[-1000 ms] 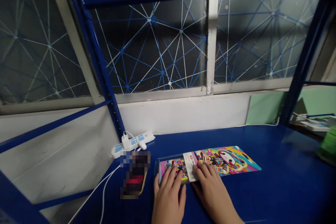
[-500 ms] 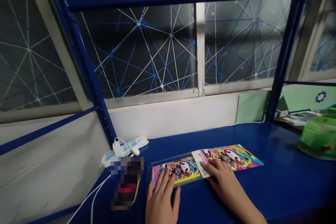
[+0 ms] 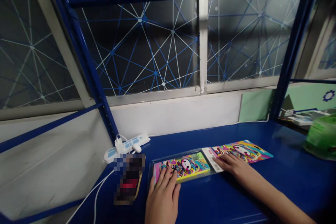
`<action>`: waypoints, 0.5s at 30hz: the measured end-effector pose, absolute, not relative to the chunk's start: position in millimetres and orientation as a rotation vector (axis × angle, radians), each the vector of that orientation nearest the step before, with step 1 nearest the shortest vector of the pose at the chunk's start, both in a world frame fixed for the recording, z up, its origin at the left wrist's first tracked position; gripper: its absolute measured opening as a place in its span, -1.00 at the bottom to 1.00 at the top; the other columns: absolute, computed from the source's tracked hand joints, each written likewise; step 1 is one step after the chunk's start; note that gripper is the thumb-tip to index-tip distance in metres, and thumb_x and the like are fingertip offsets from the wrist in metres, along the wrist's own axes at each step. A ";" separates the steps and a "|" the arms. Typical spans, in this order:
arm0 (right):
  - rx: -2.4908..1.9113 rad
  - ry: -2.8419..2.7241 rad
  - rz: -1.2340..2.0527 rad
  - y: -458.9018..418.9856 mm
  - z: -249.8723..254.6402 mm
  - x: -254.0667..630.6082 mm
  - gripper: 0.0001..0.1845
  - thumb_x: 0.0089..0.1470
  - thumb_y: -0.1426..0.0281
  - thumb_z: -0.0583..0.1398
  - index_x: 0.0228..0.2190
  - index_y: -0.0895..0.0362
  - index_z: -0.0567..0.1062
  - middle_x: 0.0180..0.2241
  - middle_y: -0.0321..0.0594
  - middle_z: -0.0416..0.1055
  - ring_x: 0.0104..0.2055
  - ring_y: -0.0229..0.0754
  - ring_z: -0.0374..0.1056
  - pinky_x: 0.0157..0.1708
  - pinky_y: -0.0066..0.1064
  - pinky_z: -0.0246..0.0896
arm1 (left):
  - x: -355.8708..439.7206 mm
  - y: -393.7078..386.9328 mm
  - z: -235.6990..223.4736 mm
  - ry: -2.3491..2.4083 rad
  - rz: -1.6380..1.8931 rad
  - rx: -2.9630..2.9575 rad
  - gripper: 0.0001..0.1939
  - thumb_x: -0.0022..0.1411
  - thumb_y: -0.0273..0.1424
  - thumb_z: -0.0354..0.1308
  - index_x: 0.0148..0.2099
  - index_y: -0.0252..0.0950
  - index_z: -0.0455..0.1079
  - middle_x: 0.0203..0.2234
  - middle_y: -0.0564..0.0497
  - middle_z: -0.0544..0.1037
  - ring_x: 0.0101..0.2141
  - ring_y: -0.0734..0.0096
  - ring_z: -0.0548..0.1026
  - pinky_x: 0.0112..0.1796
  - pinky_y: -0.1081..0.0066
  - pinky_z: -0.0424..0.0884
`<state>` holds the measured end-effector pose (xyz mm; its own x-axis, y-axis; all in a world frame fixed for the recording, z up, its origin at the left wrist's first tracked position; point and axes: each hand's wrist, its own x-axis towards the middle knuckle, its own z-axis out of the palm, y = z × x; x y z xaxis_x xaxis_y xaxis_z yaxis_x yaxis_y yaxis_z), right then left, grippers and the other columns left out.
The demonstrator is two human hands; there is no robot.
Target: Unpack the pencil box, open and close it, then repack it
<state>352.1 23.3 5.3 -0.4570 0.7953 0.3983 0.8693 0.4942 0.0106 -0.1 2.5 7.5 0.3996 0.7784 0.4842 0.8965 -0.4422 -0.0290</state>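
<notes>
Item 1, left hand (image 3: 162, 199): laid open, palm down, fingers spread over the left part of a flat box (image 3: 187, 164); nothing pinched

Item 2, right hand (image 3: 233, 166): fingertips on the upper face of a printed card (image 3: 259, 152), close to its white strip (image 3: 210, 157); the thumb did not show clearly, so whether the card was gripped or only pressed could not be told

Item 3, flat box: multicoloured, yellow along its near edge, a pale-faced cartoon figure on top; it sat within the rim of a clear tray (image 3: 178, 155), on the blue tabletop (image 3: 236, 196) in front of the person

Item 4, printed card: similar artwork, lying flat to the right of the box, its white strip at the tray's right end; contact or overlap there could not be settled

Step in hand, as judged: the left hand steadied box and tray while the right handled the card; a further shift of the card would have called for light fingers at the strip and a steady left hand, lest the tray slide

Writing: a small red patch on the strip, its lettering too small to read; stylised characters at the box's right end, illegible; no brand made out; a gear emblem (image 3: 329, 95) on the pale green panel at far right, without readable words

Surroundings: white power strip (image 3: 141, 140) with blue markings and a plug (image 3: 119, 145); a pixelated dark object (image 3: 130, 178) left of the tray; a green bag (image 3: 321, 136) at the right
</notes>
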 end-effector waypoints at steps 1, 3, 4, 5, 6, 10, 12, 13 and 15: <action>-1.398 -2.406 -0.303 23.4 4.4 358.3 -0.31 0.21 0.63 -0.03 0.25 -0.13 0.31 0.04 -0.16 0.48 0.07 -0.08 0.41 0.04 -0.21 0.30 | 1.2 3.0 13.2 -1.502 -0.576 -2.409 -0.60 0.40 -0.30 -0.01 0.21 -0.11 0.41 0.23 0.00 0.39 0.19 -0.02 0.41 0.07 -0.11 0.42; -1.409 -2.403 -0.310 24.5 2.1 368.7 -0.32 0.22 0.62 -0.04 0.26 -0.13 0.30 0.14 -0.13 0.43 0.15 -0.05 0.37 0.09 -0.15 0.29 | 3.3 5.4 26.7 -1.574 -0.542 -2.494 -0.60 0.41 -0.31 -0.02 0.23 -0.10 0.40 0.24 -0.02 0.38 0.21 0.00 0.38 0.11 -0.10 0.38; -1.411 -2.400 -0.318 25.6 0.9 373.4 -0.32 0.22 0.62 -0.04 0.27 -0.14 0.29 0.20 -0.14 0.38 0.21 -0.03 0.32 0.12 -0.11 0.27 | 4.0 7.3 34.1 -1.601 -0.526 -2.544 -0.60 0.42 -0.33 -0.04 0.23 -0.10 0.39 0.24 -0.03 0.38 0.22 0.02 0.38 0.12 -0.08 0.36; -1.409 -2.399 -0.329 27.2 -0.1 378.2 -0.31 0.22 0.61 -0.04 0.28 -0.15 0.26 0.26 -0.17 0.31 0.26 -0.01 0.27 0.16 -0.06 0.23 | 4.2 9.6 41.6 -1.619 -0.505 -2.599 -0.59 0.43 -0.35 -0.06 0.23 -0.11 0.40 0.23 -0.04 0.39 0.22 0.04 0.38 0.12 -0.05 0.35; -1.406 -2.396 -0.342 29.1 -1.0 383.5 -0.30 0.21 0.61 -0.04 0.29 -0.16 0.24 0.30 -0.21 0.25 0.31 -0.01 0.20 0.20 -0.02 0.19 | 4.2 12.4 49.1 -1.629 -0.489 -2.649 -0.60 0.43 -0.35 -0.06 0.20 -0.11 0.42 0.21 -0.06 0.43 0.20 0.05 0.41 0.12 -0.01 0.36; -1.403 -2.305 -0.409 32.8 -3.1 407.7 -0.25 0.15 0.64 -0.06 0.29 -0.12 0.25 0.32 -0.31 0.18 0.34 -0.07 0.15 0.25 -0.03 0.15 | 1.6 28.4 75.6 -1.617 -0.486 -2.737 -0.65 0.41 -0.31 -0.02 0.07 -0.10 0.55 -0.02 -0.10 0.64 -0.02 0.10 0.59 0.00 0.20 0.42; -1.398 -2.211 -0.452 25.4 -2.6 412.4 -0.26 0.15 0.64 -0.06 0.28 -0.09 0.27 0.31 -0.32 0.21 0.32 -0.09 0.18 0.25 -0.07 0.16 | -0.2 38.9 86.5 -1.628 -0.501 -2.738 -0.65 0.40 -0.26 -0.02 0.02 -0.08 0.58 -0.15 -0.09 0.69 -0.17 0.14 0.64 -0.13 0.29 0.44; -1.386 -2.173 -0.476 18.0 -1.7 409.7 -0.27 0.15 0.63 -0.05 0.28 -0.10 0.26 0.30 -0.33 0.22 0.31 -0.10 0.19 0.26 -0.09 0.15 | -1.2 44.3 91.4 -1.631 -0.502 -2.750 -0.66 0.40 -0.24 -0.01 -0.01 -0.06 0.59 -0.20 -0.07 0.71 -0.23 0.16 0.65 -0.19 0.33 0.43; -1.337 -2.157 -0.513 -3.0 1.7 392.4 -0.26 0.16 0.60 -0.01 0.31 -0.12 0.19 0.31 -0.35 0.21 0.31 -0.09 0.20 0.28 -0.10 0.14 | -3.3 54.0 99.6 -1.631 -0.493 -2.784 -0.66 0.38 -0.19 0.01 -0.06 -0.04 0.61 -0.27 -0.01 0.72 -0.33 0.23 0.64 -0.31 0.41 0.37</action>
<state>392.4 -3.0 1.7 -0.3576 0.6924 0.6266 0.9005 0.4335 0.0348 -3.3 54.0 99.6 0.4568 0.8678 0.1957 0.8310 -0.4948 0.2543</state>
